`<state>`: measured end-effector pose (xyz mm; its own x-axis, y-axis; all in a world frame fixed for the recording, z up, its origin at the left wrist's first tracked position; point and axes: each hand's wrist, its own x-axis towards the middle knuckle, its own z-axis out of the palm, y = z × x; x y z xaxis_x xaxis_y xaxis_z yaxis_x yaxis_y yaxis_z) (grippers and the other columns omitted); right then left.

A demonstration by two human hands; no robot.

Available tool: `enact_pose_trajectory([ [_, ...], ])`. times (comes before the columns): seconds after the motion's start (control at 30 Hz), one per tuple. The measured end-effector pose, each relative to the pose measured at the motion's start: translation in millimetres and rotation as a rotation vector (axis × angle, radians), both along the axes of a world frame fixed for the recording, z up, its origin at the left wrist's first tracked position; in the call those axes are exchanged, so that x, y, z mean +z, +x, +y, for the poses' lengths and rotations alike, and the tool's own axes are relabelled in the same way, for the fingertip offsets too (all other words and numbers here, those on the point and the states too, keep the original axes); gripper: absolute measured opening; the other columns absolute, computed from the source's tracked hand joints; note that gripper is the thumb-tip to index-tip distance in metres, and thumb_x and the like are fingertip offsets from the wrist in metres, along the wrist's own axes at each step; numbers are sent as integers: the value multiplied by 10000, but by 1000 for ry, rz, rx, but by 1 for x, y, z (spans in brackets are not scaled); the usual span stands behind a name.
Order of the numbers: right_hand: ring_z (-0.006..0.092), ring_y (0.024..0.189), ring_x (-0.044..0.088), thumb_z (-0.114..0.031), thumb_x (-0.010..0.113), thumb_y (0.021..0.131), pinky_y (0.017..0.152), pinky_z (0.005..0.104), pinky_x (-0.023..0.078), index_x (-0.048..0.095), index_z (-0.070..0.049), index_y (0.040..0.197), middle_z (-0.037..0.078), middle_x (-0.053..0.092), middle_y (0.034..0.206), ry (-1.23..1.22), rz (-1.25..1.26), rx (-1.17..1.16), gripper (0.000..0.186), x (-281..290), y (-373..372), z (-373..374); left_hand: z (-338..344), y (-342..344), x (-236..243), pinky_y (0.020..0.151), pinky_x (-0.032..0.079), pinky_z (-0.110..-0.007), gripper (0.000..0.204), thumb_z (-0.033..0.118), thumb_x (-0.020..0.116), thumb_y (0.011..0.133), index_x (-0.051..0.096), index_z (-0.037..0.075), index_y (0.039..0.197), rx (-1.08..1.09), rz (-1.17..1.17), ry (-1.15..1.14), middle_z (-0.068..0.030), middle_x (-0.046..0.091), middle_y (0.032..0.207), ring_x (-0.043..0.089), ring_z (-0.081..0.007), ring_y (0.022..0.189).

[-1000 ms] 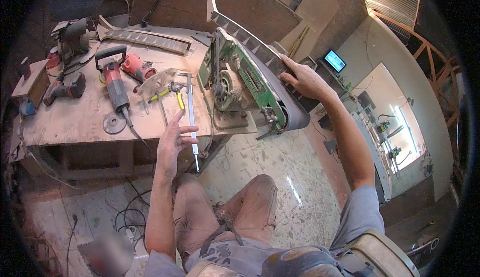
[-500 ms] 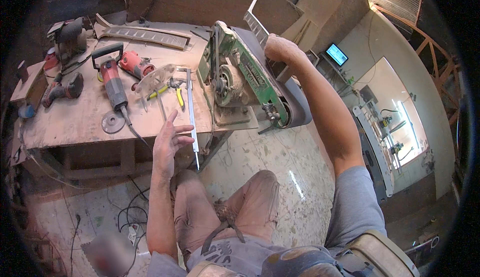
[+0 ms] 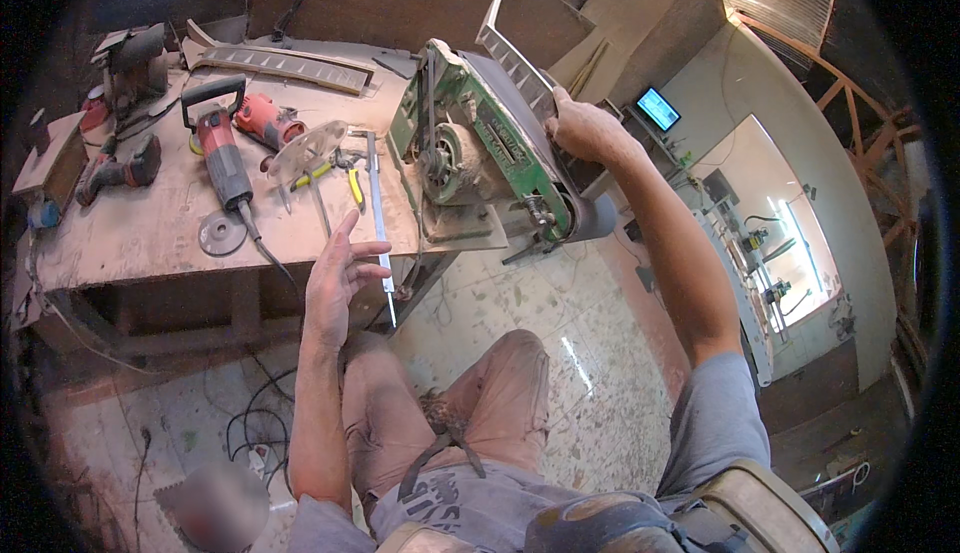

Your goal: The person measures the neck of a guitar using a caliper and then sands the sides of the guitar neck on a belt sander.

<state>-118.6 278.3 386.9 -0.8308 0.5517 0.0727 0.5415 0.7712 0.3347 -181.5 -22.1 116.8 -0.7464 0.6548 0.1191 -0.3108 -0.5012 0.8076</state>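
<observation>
My right hand is closed round the near end of a long, pale slotted strip with an angled far end. The strip lies along the top of the belt of a green belt sander; whether it presses on the belt is hard to tell. My left hand hangs in front of the table edge, fingers apart and holding nothing. Just beyond its fingers, a long metal caliper juts over that edge. Yellow-handled pliers lie beside the caliper.
On the dusty table lie a red angle grinder, a second red power tool, a loose disc and a cordless tool. A similar slotted piece rests at the back. Cables trail on the floor. A screen glows at right.
My right hand has come down and nearer, to the right, drawing the slotted strip along the sander. My left hand stays open in nearly the same place. The view has shifted slightly.
</observation>
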Motion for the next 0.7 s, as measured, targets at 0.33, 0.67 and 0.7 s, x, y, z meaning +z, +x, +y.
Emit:
enact_pose_trajectory([
  [0.33, 435, 1231, 615, -260, 530, 1027, 1045, 504, 481, 297, 33, 1542, 334, 620, 1307, -27, -1, 39, 636, 6, 70, -38, 4, 15, 8, 933, 511, -376, 642, 501, 376, 1097, 363, 104, 1601, -15, 34, 5, -162, 697, 1195, 690, -200, 910],
  [0.67, 443, 1226, 609, -275, 547, 1030, 1034, 506, 482, 287, 3, 1560, 316, 621, 1311, -49, -5, 65, 653, 12, 130, -64, 10, 37, 20, 925, 516, -353, 640, 488, 385, 1099, 346, 102, 1608, -71, 70, 21, -160, 694, 1200, 689, -190, 924],
  [0.7, 444, 1222, 610, -277, 549, 1030, 1031, 508, 483, 285, -1, 1563, 317, 623, 1305, -51, -9, 64, 656, 12, 135, -65, 11, 39, 21, 924, 516, -350, 641, 488, 386, 1099, 345, 99, 1607, -68, 71, 16, -162, 694, 1200, 688, -188, 922],
])
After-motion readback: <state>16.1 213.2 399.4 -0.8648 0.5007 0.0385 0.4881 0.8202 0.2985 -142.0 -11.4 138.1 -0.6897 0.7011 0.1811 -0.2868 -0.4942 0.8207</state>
